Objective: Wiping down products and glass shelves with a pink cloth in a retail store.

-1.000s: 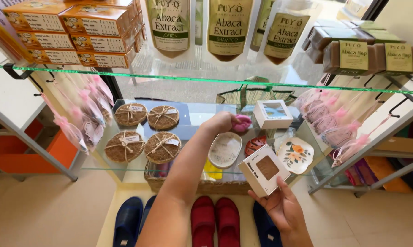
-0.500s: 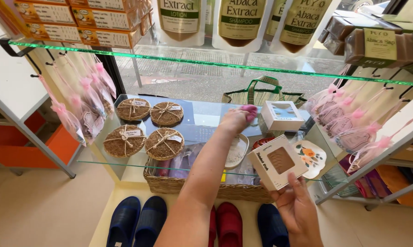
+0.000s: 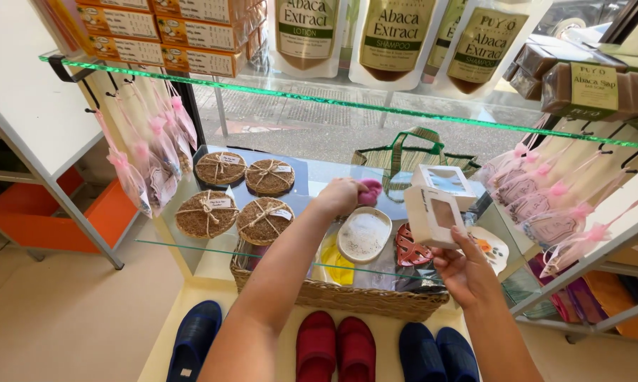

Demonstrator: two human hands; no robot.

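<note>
Head camera looked down on a lower glass shelf (image 3: 192, 244) in a shop display; the left hand (image 3: 341, 196) reached across that shelf, fingers closed around a small pink cloth (image 3: 370, 191) pressed to the glass near its middle; the right hand (image 3: 462, 272) hovered over the shelf's right end, thumb and fingers gripping the lower corner of a small white windowed box (image 3: 432, 214), tilted and lifted clear of the glass; a second white box (image 3: 444, 182) with a clear top sat on the shelf just behind the held one; an oval white dish (image 3: 363, 235) lay on the shelf just in front of the left hand, with a red leaf-shaped dish (image 3: 411, 252) beside it toward the right hand; four round woven coasters tied with twine (image 3: 235, 200) lay at the shelf's left end; a woven basket (image 3: 340, 297) stood beneath the shelf; red slippers (image 3: 335, 346) sat on the floor below the shelf, between dark blue pairs; small bags with pink bows (image 3: 153, 141) hung left of the shelf; pouches and soap bars stood on an upper glass shelf (image 3: 375, 106) above it.
</note>
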